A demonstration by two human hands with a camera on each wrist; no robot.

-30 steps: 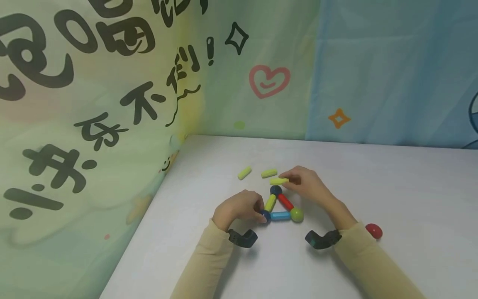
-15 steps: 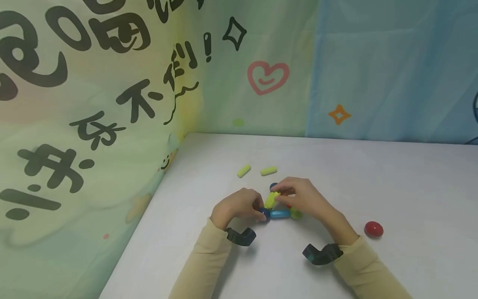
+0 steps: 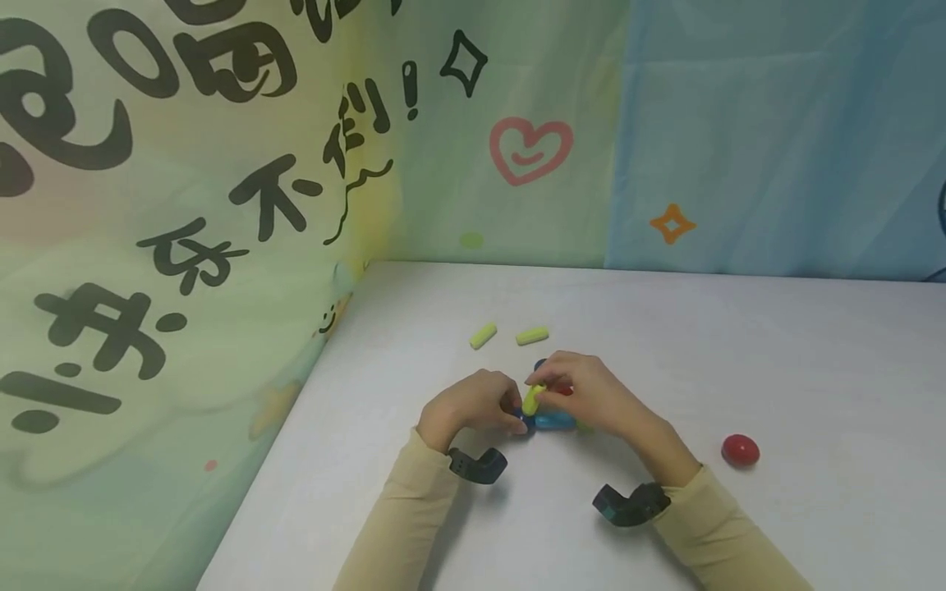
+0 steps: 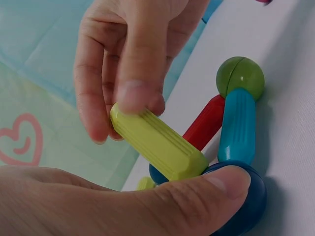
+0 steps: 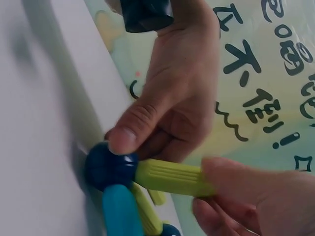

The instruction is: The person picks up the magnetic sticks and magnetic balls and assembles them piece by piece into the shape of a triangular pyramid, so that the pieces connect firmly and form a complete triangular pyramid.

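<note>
My left hand (image 3: 476,409) pinches a dark blue ball (image 5: 108,167), a corner of a triangle of toy building rods and balls on the table. My right hand (image 3: 594,392) holds a yellow-green building rod (image 4: 160,143) by one end. The rod's other end meets the dark blue ball, and it slants up from the triangle. A light blue rod (image 4: 237,129) runs from that ball to a green ball (image 4: 241,77). Behind it lies a red rod (image 4: 204,123). Another yellow-green rod (image 5: 146,210) leads to a second dark blue ball (image 5: 170,229), mostly hidden in the head view.
Two loose yellow-green rods, a left one (image 3: 484,336) and a right one (image 3: 532,336), lie behind the hands on the white table (image 3: 332,492). To the right sits a red ball (image 3: 741,451). Printed cloth (image 3: 510,213) hangs along the back and left.
My right hand has brought the yellow-green building rod from behind the triangle down and left to the dark blue ball, tilting it upright. The left hand has kept its grip on the ball.
</note>
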